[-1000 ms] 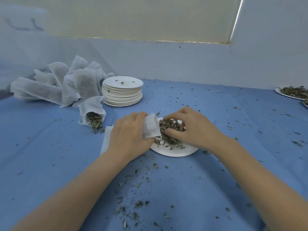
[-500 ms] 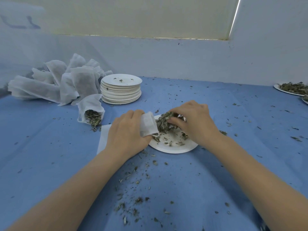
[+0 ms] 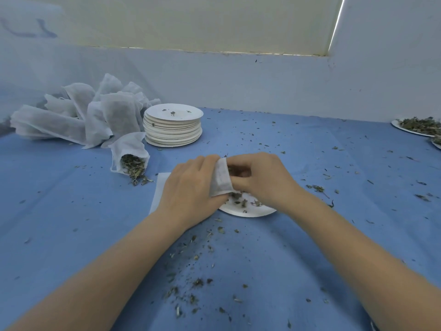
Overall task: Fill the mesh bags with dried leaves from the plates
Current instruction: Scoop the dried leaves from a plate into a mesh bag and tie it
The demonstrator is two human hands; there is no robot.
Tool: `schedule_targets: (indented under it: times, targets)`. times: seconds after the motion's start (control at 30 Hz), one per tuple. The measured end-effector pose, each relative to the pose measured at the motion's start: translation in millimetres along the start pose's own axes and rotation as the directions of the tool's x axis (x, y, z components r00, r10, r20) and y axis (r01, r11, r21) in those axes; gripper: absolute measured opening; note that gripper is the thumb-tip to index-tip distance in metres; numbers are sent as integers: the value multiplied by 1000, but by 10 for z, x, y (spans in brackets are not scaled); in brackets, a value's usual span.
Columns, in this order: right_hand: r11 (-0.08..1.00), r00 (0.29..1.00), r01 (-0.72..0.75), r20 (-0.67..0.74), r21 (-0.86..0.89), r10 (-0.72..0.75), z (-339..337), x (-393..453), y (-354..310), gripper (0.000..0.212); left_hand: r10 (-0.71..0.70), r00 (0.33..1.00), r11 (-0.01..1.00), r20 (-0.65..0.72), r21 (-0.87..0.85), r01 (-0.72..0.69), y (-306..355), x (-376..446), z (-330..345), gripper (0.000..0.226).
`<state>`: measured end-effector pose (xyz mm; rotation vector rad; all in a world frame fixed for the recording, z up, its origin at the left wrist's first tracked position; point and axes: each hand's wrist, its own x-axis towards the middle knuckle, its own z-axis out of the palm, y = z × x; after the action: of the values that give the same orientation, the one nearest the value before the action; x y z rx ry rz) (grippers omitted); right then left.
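While the left hand (image 3: 191,189) grips a white mesh bag (image 3: 222,177) by its open mouth at the bench (image 3: 71,235) centre, the right hand (image 3: 260,177) pinches dried leaves (image 3: 235,172) into it, above a nearly bare plate (image 3: 250,211); filled bags (image 3: 95,115) lie at ten o'clock.

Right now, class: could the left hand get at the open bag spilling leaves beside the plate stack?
Probably not yet: the left hand grips the mesh bag being filled. The path to the open bag looks free, though.
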<state>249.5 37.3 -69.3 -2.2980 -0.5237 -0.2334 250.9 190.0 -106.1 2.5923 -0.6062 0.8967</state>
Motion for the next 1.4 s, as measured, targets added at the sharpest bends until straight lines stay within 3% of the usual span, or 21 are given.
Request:
schedule_targets:
  times: [0.1,0.17,0.27,0.33,0.43,0.53,0.6,0.63,0.73,0.8,0.93,1.07,1.23,1.4]
  targets:
    - [962,990,-56,138,269,19,-106,-11,-29,31,-45,999,999,-13,-23,45,11,-1,-34,55]
    - [910,997,-76,61,408,56,-111,-11,-31,34,-79,997,996,-18,-51,78,19,-1,-56,55]
    - [931,988,-57,-112,362,104,17,-19,-53,38,-29,999,998,-26,-64,28,53,0,-65,51]
    - [959,997,-42,-48,280,58,91,-32,-68,40,15,998,999,-59,-41,-17,81,0,-62,47]
    - [937,997,-41,77,346,15,-25,-32,-62,40,10,996,999,-89,-40,-13,60,-2,-54,49]
    - [900,1000,1,-7,436,2,-217,-8,21,30,-76,993,997,-90,-24,74,-2,11,-50,51]
    - [941,993,3,-111,338,37,-256,10,106,26,-123,987,992,-105,-27,121,-47,29,-52,51]
    - [980,990,-9,-137,197,37,-248,19,146,25,-135,985,991,-110,-24,133,-68,35,-51,50]
    - [972,1000,-16,21,-236,22,-131,19,222,33,-160,980,987,-117,-9,160,-115,42,-54,49]
    - [938,988,14,147,-347,39,-15,0,234,47,-166,979,986,-117,-9,166,-140,41,-45,51]
    - [898,991,73,133,-434,-16,122,-28,195,45,-156,983,987,-101,13,158,-150,21,-35,51]
    - [938,995,-8,86,-348,40,126,-24,171,50,-135,988,991,-70,12,137,-145,11,-23,53]
    - [883,992,62,127,-466,-2,215,8,189,24,-111,993,993,-39,25,112,-150,-4,-22,52]
    - [885,998,38,59,-465,-13,152,43,234,25,-122,992,992,-24,30,123,-152,-9,-30,51]
